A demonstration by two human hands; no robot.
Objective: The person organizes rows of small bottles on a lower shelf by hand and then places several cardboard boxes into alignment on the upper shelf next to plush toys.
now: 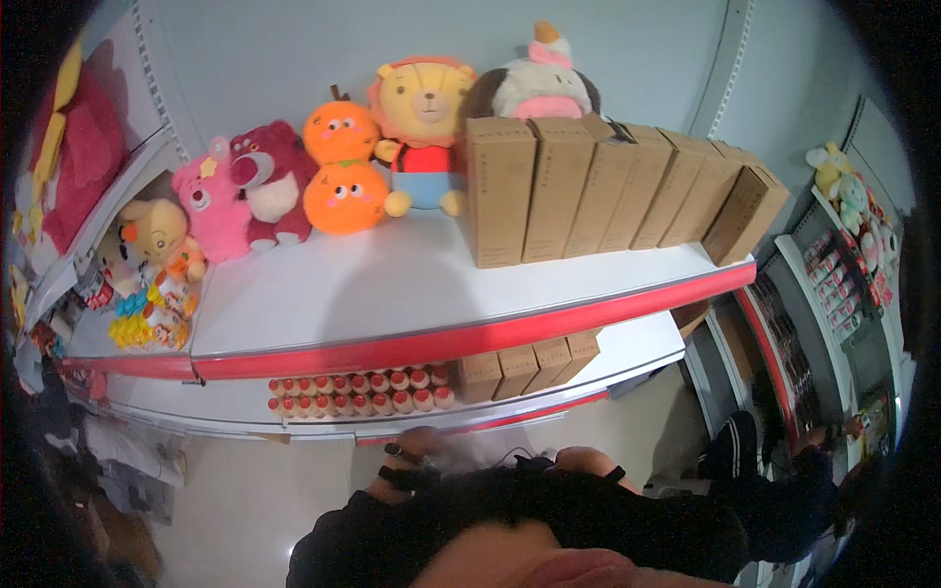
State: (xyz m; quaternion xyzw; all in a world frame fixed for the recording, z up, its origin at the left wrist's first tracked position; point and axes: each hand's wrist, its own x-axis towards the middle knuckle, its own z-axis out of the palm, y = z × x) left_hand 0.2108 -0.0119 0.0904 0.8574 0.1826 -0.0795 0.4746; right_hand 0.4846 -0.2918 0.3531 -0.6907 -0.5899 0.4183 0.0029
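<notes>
1. Head view, near edge: left hand (417, 446) sits low centre, just below the lower shelf (235, 404); it wears a black strap and a dark sleeve. Fingers are blurred, so I can't tell if the grip is spread or pressed together.
2. Right hand (585, 459) is just right of it, mostly hidden by the dark sleeve. Its grip can't be told either.
3. Nearest things: rows of small red-capped bottles (358, 390) on the lower shelf, just above the left hand and apart from it. Short brown boxes (529, 365) stand right of the bottles.
4. Upper shelf (392, 294), white with a red front edge: a row of tall brown boxes (608, 186) stands on the right, leaning slightly.
5. Far left of that row: plush toys. There's a yellow lion (423, 127), stacked orange toys (341, 167), pink bears (245, 191), and a white cow toy (537, 83) behind the boxes.
6. Far right: another rack (843, 284) with small packaged goods.
</notes>
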